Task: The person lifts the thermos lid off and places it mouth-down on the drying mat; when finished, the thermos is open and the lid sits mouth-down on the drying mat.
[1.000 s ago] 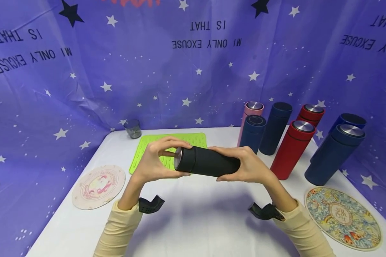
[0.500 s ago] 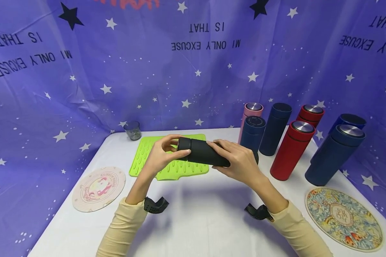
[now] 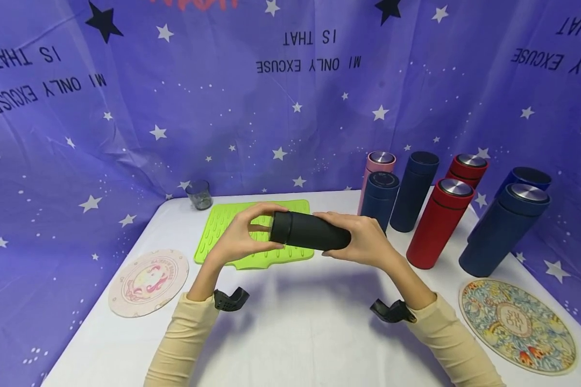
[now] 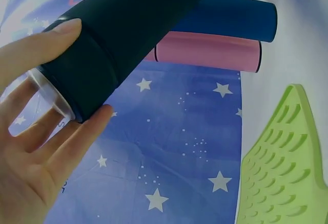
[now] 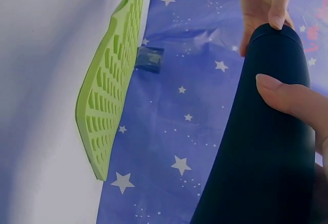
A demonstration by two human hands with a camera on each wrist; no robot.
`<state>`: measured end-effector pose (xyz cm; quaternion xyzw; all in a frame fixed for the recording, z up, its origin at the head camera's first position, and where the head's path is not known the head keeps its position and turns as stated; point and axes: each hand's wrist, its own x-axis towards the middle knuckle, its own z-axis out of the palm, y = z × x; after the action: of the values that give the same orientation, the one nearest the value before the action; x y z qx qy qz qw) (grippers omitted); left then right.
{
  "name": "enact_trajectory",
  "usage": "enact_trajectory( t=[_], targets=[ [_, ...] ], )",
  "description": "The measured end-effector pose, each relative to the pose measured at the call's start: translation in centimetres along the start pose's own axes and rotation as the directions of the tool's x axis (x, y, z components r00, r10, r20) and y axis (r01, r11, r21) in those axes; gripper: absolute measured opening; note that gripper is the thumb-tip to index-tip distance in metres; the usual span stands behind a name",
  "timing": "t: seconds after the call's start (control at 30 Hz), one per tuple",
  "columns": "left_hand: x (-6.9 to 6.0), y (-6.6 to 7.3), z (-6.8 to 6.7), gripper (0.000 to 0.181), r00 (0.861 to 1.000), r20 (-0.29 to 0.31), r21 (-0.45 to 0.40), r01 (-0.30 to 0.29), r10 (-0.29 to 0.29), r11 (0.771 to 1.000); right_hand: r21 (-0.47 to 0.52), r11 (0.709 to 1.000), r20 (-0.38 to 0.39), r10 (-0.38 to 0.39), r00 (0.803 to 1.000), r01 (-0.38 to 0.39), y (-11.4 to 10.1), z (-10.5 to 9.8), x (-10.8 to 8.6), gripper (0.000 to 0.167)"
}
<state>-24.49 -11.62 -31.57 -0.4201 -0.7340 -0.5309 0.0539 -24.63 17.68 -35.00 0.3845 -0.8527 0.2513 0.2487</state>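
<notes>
A black thermos bottle (image 3: 312, 231) is held nearly level above the white table, its lid end to the left. My left hand (image 3: 239, 236) grips the lid, thumb on the near side and fingers around the far side, as the left wrist view shows with the lid (image 4: 77, 75). Around the bottle's body, toward its base, my right hand (image 3: 363, 239) is wrapped; its thumb (image 5: 282, 93) lies along the side in the right wrist view. Beneath and behind the bottle lies a green drying mat (image 3: 222, 231). The base end is partly covered by the right hand.
Several thermoses stand at the right, among them a red one (image 3: 438, 226), a dark blue one (image 3: 498, 234) and a pink one (image 3: 368, 177). A small glass (image 3: 200, 195) stands at the back left. Round mats lie left (image 3: 147, 282) and right (image 3: 518, 325).
The right hand turned over the bottle half a second ago and is now back with its thumb on the near side. The bottle has shifted slightly and its metal lid top faces away more.
</notes>
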Motion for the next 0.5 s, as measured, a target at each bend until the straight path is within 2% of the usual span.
enact_trajectory(
  t=[0.23, 0.33, 0.5],
  targets=[
    [0.0, 0.1, -0.1, 0.061, 1.0, -0.009, 0.018, 0.007, -0.007, 1.0, 0.096, 0.994, 0.046, 0.051, 0.998, -0.055, 0.0, 0.1, 0.2, 0.084],
    [0.0, -0.8, -0.2, 0.061, 0.999, -0.029, 0.024, 0.027, -0.026, 0.999, 0.139, 0.988, 0.052, 0.057, 0.997, -0.064, 0.0, 0.1, 0.2, 0.079],
    [-0.1, -2.5, -0.2, 0.063, 0.995, -0.073, 0.045, 0.072, -0.069, 0.996, 0.126, 0.991, 0.042, 0.048, 0.998, -0.053, -0.1, 0.2, 0.1, 0.079]
  ],
)
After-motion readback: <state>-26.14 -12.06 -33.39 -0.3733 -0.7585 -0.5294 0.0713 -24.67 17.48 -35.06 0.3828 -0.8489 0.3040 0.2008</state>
